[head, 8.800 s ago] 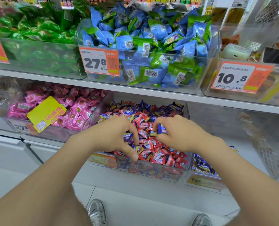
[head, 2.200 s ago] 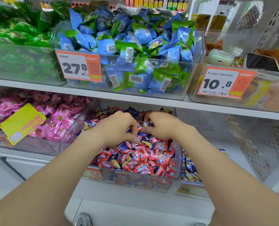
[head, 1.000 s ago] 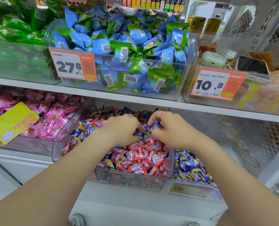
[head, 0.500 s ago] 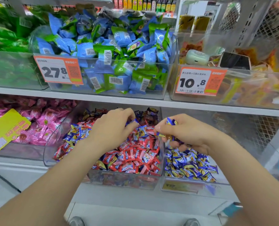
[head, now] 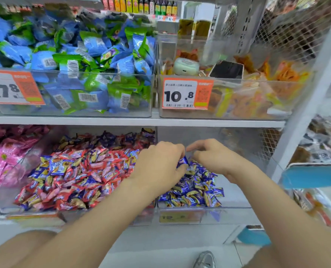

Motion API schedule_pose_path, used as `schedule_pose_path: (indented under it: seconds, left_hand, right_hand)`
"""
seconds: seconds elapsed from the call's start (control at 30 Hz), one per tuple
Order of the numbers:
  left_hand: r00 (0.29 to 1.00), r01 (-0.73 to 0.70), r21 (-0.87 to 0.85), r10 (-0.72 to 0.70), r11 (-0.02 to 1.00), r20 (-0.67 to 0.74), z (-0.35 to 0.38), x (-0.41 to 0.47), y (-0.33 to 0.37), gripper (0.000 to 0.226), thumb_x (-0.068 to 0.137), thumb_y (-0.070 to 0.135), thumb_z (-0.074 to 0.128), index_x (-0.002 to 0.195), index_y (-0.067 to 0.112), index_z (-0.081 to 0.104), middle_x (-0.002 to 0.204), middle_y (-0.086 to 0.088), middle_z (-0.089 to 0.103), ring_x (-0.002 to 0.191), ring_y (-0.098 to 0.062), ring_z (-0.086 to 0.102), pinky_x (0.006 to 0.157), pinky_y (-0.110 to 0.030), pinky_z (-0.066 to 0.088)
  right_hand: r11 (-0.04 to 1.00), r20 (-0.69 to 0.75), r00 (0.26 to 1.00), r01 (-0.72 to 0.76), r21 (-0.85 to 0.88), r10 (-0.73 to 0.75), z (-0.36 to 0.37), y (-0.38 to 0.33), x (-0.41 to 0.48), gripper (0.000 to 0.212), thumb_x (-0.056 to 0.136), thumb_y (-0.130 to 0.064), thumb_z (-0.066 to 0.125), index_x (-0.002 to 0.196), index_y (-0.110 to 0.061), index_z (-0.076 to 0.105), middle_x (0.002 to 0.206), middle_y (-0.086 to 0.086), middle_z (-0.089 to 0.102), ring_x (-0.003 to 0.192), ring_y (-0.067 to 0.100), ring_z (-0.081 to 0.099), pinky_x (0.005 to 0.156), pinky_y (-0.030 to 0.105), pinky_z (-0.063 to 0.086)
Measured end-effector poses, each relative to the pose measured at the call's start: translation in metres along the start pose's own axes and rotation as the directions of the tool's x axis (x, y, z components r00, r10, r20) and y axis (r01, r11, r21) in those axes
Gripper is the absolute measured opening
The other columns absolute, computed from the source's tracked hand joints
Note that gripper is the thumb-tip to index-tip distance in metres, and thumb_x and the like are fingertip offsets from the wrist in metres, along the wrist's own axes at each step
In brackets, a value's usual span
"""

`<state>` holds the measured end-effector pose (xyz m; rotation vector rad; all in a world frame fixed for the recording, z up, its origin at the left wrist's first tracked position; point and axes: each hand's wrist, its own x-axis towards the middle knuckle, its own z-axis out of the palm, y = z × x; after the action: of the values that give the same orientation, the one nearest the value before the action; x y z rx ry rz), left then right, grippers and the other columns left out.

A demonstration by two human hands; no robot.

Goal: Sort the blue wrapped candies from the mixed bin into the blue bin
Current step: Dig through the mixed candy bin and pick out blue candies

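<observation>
Pinched in the fingertips of the left hand (head: 160, 167): one blue wrapped candy (head: 183, 161), held above the rear left corner of the blue bin (head: 238, 215), over the heap of blue candies (head: 195, 190) inside. Just beside it, over the same bin, the right hand (head: 213, 158), palm down, fingers loosely stretched, nothing seen in them. Immediately left along the lower shelf (head: 160, 235), the mixed bin (head: 4, 202), full of red and blue sweets.
</observation>
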<state>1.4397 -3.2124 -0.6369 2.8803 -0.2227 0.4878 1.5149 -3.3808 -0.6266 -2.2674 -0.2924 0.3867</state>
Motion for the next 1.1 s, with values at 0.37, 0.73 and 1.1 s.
schedule_pose_path:
  seconds: [0.37, 0.73, 1.1]
  left_hand:
    - [0.997, -0.067, -0.148, 0.072, 0.987, 0.031, 0.013, 0.012, -0.012, 0.025, 0.106, 0.039, 0.047, 0.119, 0.033, 0.067, 0.098, 0.005, 0.064, 0.101, -0.023, 0.061, 0.080, -0.040, 0.051]
    - [0.943, 0.323, -0.040, -0.319, 0.946, 0.091, -0.049, -0.053, -0.145, 0.024, 0.098, 0.018, 0.053, 0.098, 0.037, 0.068, 0.087, 0.010, 0.066, 0.080, -0.014, 0.064, 0.077, -0.039, 0.055]
    - [0.956, 0.292, -0.098, -0.292, 0.951, 0.018, -0.055, -0.069, -0.201, 0.032, 0.104, 0.013, 0.056, 0.135, 0.014, 0.064, 0.123, -0.005, 0.061, 0.119, -0.028, 0.059, 0.104, -0.038, 0.046]
  right_hand:
    - [0.994, -0.187, 0.978, 0.105, 0.031, -0.098, 0.011, -0.009, -0.002, 0.031, 0.102, -0.028, 0.044, 0.102, -0.027, 0.075, 0.094, -0.001, 0.078, 0.092, 0.021, 0.074, 0.093, 0.049, 0.059]
    - [0.764, 0.207, 0.825, 0.566, -0.311, -0.526, 0.075, -0.078, -0.015, 0.031, 0.097, -0.009, 0.058, 0.113, -0.027, 0.077, 0.101, -0.013, 0.077, 0.090, 0.007, 0.070, 0.085, 0.023, 0.054]
    - [0.663, 0.245, 0.880, 0.469, -0.584, -0.407, 0.121, -0.102, 0.043, 0.049, 0.094, -0.020, 0.074, 0.141, -0.017, 0.060, 0.119, 0.008, 0.064, 0.113, 0.026, 0.059, 0.084, 0.032, 0.046]
